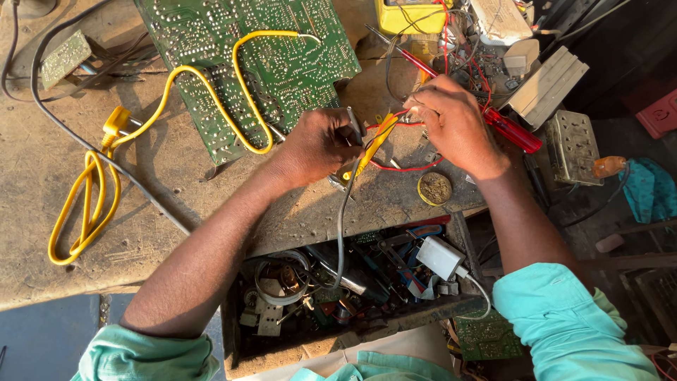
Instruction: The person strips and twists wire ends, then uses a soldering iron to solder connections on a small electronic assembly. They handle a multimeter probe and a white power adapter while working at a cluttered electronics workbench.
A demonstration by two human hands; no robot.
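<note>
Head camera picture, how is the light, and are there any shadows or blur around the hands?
Head view: warm, strong light from the right; the left hand and right hand are sharp, with no blur; the yellow cable casts a crisp shadow on the workbench; the open drawer lies mostly in shade.

Two bare forearms emerge from rolled-up turquoise cotton shirt sleeves (564,317); both hands are bare, without gloves or rings.

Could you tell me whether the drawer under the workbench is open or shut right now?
Open. The wooden drawer is pulled out below the bench edge, its jumble of parts on show, including a white adapter block.
</note>
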